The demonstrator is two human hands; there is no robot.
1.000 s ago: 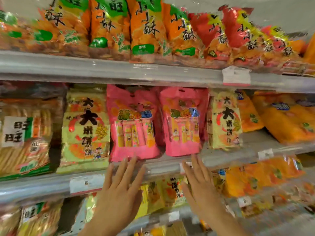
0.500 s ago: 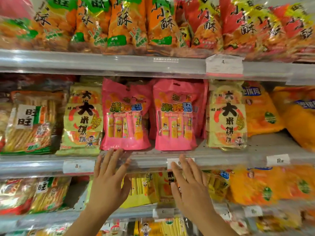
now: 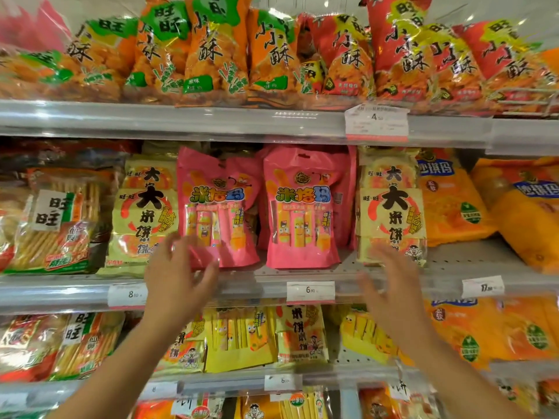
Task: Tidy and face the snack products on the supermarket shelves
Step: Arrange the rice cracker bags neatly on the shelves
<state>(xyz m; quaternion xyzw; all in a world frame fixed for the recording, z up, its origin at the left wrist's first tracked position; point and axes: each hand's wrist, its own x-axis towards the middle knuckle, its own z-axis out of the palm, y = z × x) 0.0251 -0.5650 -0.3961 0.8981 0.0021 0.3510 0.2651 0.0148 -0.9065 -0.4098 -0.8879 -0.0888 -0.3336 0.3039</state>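
Two pink packs (image 3: 217, 207) (upright); left hand (image 3: 175, 285), right hand (image 3: 393, 285) grips apart.

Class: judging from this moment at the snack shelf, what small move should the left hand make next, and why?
Probably grip the left pink pouch and turn it square. It leans askew, while the right pink pouch faces front, and the open left hand is at its lower edge.
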